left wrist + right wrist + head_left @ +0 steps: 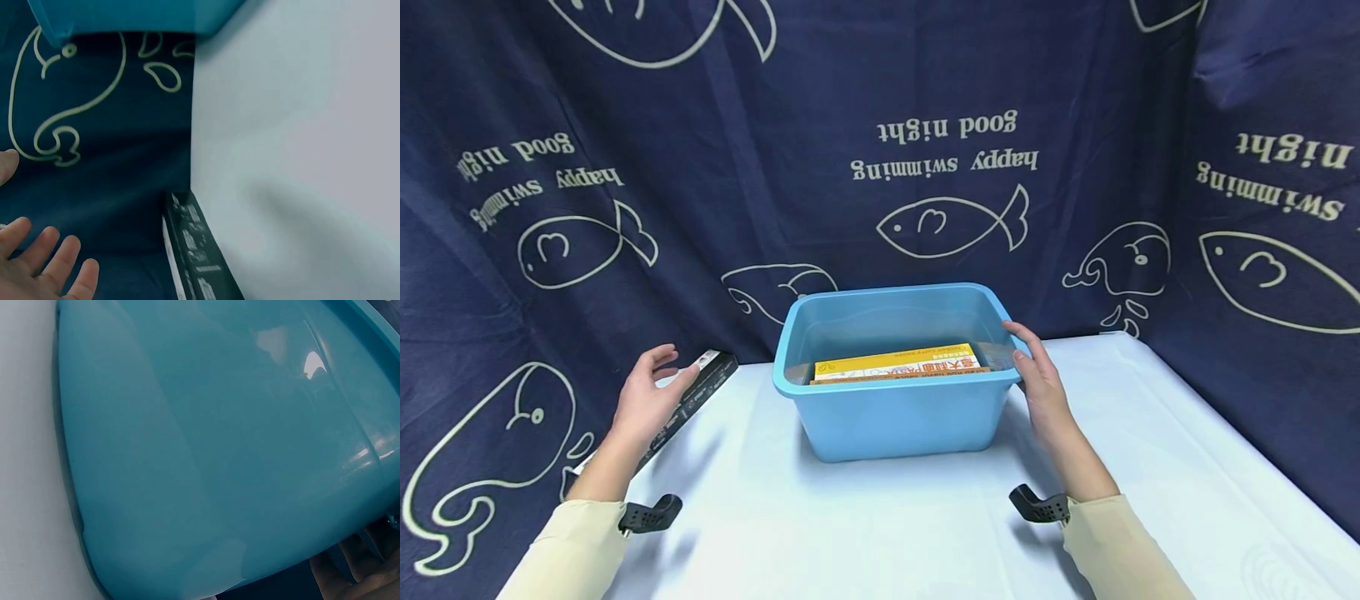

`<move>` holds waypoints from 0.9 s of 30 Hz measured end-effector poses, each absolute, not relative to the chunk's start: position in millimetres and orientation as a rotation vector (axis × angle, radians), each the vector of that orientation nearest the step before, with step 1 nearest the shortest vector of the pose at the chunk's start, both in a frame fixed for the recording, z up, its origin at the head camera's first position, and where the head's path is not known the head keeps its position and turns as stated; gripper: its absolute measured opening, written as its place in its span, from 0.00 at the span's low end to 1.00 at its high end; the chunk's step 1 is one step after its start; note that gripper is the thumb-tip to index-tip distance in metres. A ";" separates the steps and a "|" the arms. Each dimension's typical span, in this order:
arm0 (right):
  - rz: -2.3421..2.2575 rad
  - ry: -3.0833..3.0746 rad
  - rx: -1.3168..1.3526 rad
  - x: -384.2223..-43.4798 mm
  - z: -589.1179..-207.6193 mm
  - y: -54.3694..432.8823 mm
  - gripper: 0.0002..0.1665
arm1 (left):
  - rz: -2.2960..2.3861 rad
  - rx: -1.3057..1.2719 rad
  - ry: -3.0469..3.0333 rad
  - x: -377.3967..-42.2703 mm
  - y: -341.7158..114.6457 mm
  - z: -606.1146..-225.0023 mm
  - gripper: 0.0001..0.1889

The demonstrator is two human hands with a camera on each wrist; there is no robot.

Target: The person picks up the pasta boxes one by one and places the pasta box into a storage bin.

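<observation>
A light blue plastic bin [902, 425] stands on the white table, holding a yellow, white and orange pasta box [891, 364] that lies low inside it. At the bin's right end my right hand [1041, 379] grips the rim, thumb and index finger at the edge. The right wrist view is filled by the bin's side [206, 450], with fingers [369, 565] in the lower right corner. My left hand [651, 392] hovers on the left with fingers spread and nothing held. It overlaps a long black box [688, 404] lying along the table's left edge.
Dark blue cloth [820, 183] printed with white fish and lettering hangs behind the table [850, 533] and down both sides. The bin's back stands close to that cloth. A dark wrist mount [653, 514] sticks out at the left sleeve, another [1037, 504] at the right.
</observation>
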State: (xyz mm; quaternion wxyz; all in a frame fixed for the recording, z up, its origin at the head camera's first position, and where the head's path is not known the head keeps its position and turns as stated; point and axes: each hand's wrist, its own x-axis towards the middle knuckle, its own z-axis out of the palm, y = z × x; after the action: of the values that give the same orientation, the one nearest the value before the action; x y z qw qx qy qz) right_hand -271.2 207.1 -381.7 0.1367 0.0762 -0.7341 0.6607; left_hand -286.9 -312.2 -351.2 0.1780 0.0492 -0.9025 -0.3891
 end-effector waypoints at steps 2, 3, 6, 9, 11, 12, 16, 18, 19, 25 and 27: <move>1.913 -2.125 0.219 -270.9 -381.4 207.2 0.29 | -1.102 0.161 -2.558 -286.3 -317.9 -354.0 0.40; 1.914 -2.125 0.220 -270.9 -381.3 207.3 0.29 | -1.102 0.168 -2.557 -285.6 -320.8 -355.4 0.40; 1.921 -2.120 0.223 -271.0 -381.1 207.4 0.29 | -1.094 0.194 -2.568 -282.4 -329.6 -360.0 0.40; 1.924 -2.120 0.224 -271.4 -380.9 207.2 0.29 | -1.073 0.240 -2.591 -279.1 -337.8 -365.9 0.41; 1.921 -2.125 0.221 -271.9 -380.9 207.2 0.29 | -1.053 0.282 -2.611 -277.7 -342.8 -370.2 0.42; 1.919 -2.129 0.218 -272.1 -381.0 207.1 0.29 | -1.046 0.306 -2.620 -277.0 -345.1 -372.0 0.42; 1.907 -2.140 0.212 -272.2 -381.9 207.4 0.29 | -1.085 0.404 -2.619 -276.5 -353.8 -379.1 0.44; 1.907 -2.137 0.213 -271.5 -381.8 207.7 0.29 | -1.116 0.456 -2.608 -276.2 -358.2 -382.1 0.44; 1.908 -2.134 0.215 -271.4 -381.9 207.9 0.29 | -1.130 0.479 -2.601 -276.0 -360.8 -383.9 0.45; 1.904 -2.133 0.225 -272.1 -383.0 208.9 0.29 | -1.098 0.588 -2.622 -272.0 -375.8 -392.7 0.46; 1.901 -2.134 0.226 -272.6 -383.4 208.9 0.28 | -1.083 0.595 -2.639 -270.8 -380.0 -396.0 0.47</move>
State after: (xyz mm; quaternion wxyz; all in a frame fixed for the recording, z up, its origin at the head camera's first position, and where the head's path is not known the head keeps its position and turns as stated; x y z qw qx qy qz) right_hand -272.6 208.9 -383.4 0.1370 0.0782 -0.7373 0.6569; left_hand -270.8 -380.0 -396.0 0.1137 0.2029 -0.8997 -0.3693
